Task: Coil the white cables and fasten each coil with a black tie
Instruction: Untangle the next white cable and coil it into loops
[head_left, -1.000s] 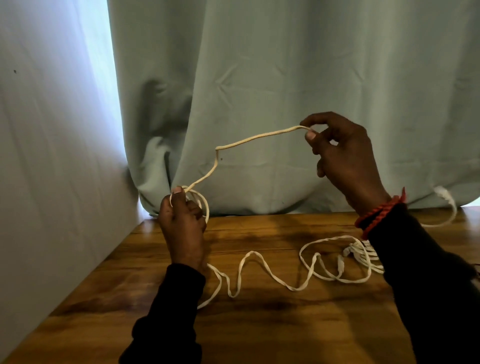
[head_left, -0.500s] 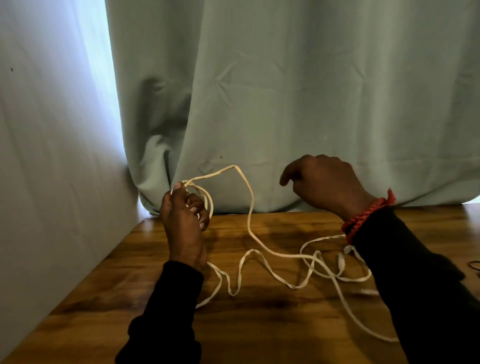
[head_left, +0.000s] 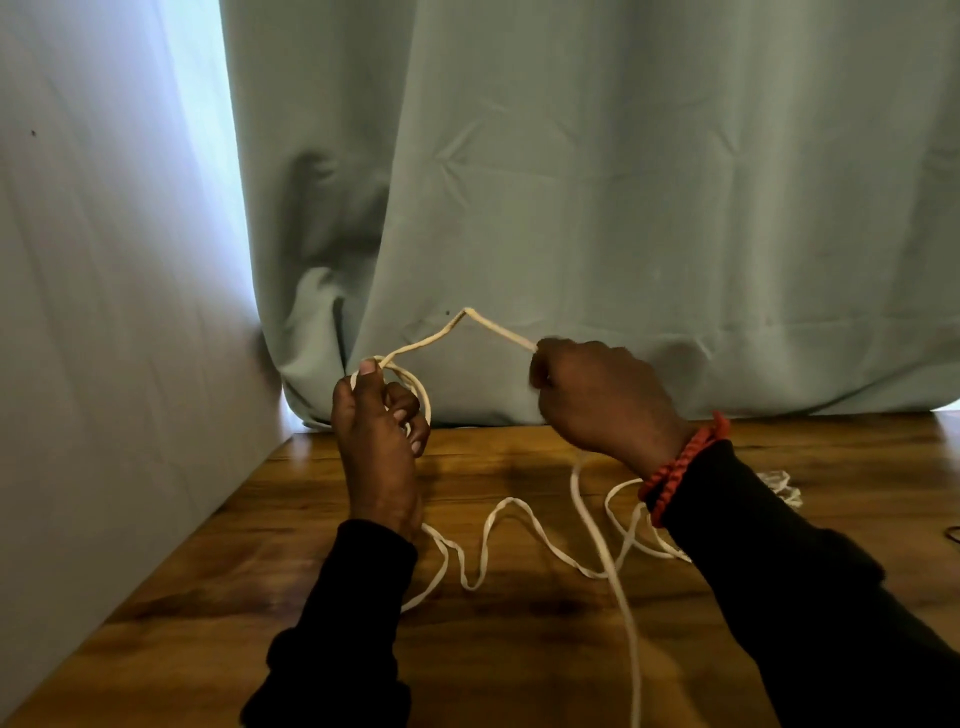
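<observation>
Pale grey-green curtain fabric (head_left: 623, 182) hangs behind a glossy brown wooden tabletop (head_left: 519, 649), with a plain white wall panel (head_left: 104, 312) at the left. Left hand (head_left: 376, 447), raised above the table, grips a small coil of the flat white cable (head_left: 498, 540), thumb pressed on top of the loops and fingers curled round them. From the coil a span of cable rises to a peak and descends to the right hand (head_left: 602, 400), whose curled fingers pinch it. Below the right hand the cable drops to the tabletop and lies in loose bends between both black sleeves. A braided red-orange wristband (head_left: 680, 467) circles the right wrist. More white cable (head_left: 779, 483) lies bunched beyond the right forearm.
</observation>
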